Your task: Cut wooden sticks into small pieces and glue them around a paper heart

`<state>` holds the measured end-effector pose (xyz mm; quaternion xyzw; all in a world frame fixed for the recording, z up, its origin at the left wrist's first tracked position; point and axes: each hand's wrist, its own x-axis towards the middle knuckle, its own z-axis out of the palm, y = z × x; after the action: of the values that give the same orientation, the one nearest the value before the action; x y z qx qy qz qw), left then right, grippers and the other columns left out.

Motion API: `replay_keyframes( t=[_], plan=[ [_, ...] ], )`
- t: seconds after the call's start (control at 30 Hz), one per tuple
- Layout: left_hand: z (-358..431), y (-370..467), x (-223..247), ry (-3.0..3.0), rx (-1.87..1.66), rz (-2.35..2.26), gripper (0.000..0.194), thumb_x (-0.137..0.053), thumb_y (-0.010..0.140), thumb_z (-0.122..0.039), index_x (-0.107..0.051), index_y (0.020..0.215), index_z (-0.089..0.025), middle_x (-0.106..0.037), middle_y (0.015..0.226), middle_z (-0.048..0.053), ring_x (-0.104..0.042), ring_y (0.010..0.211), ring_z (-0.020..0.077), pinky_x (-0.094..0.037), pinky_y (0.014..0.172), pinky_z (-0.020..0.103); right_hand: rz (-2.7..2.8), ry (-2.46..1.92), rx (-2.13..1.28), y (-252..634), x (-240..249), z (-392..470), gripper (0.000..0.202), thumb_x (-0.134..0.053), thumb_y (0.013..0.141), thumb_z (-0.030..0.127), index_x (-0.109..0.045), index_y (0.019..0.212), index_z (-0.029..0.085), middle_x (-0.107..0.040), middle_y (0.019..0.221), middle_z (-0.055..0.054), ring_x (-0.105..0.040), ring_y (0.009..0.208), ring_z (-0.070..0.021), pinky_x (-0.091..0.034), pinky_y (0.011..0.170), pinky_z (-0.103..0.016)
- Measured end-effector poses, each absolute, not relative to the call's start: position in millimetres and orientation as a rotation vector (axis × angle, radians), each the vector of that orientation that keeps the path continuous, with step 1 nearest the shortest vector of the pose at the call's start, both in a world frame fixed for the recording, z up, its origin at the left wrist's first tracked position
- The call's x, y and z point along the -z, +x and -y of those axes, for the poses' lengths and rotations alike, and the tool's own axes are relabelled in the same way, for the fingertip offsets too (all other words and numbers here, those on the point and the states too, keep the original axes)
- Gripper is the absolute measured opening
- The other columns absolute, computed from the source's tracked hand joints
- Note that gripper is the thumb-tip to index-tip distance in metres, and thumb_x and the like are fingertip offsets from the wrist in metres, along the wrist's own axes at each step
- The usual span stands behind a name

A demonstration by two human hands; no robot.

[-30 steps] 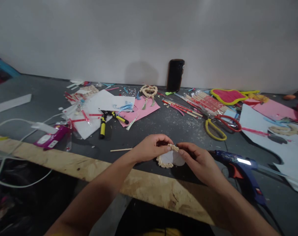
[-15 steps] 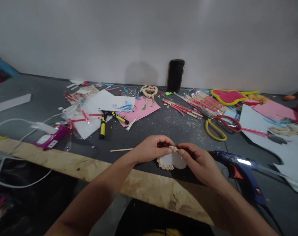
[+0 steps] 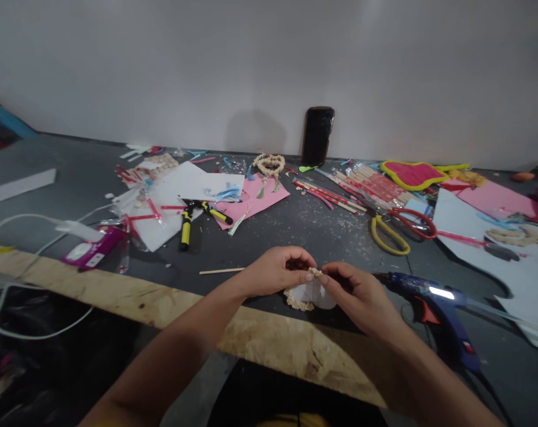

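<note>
Between my two hands is a small white paper piece with rounded lobes, its left and upper edges trimmed with little cream beads or chips. My left hand pinches the beaded upper edge between thumb and fingers. From the other side, my right hand pinches the same edge, thumb in front. Fingers hide part of the trim. Just right of my right hand, a blue glue gun with a red trigger lies on its side. A thin wooden stick lies left of my left hand.
Across the dark table lie yellow-handled pliers, scissors with red and yellow handles, wrapped sticks and a pink sheet. A phone leans on the wall. A purple device with white cables sits left.
Both hands keep their pinch on the beaded edge and have shifted very slightly downward. The white piece shows a little less between them. Everything else stays put.
</note>
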<state>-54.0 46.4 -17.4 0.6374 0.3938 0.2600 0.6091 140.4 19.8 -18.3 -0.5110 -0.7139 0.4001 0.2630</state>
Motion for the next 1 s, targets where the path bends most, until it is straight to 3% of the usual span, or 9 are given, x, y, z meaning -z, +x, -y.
replay_keyframes(
  t=[1.0],
  plan=[
    [-44.6,-54.4,10.6,1.436,-0.51,-0.88,0.022,-0.059,0.079,-0.035,-0.06,0.088,-0.015,-0.05,0.068,-0.003,-0.04,0.058,0.0083,-0.032,0.053,0.02,1.866,-1.306,-1.24,141.3,16.1,-17.7,0.022,-0.048,0.086,0.039,-0.061,0.086,0.021,-0.059,0.071,0.0,-0.051,0.062,-0.0115,-0.043,0.054,-0.022]
  ],
)
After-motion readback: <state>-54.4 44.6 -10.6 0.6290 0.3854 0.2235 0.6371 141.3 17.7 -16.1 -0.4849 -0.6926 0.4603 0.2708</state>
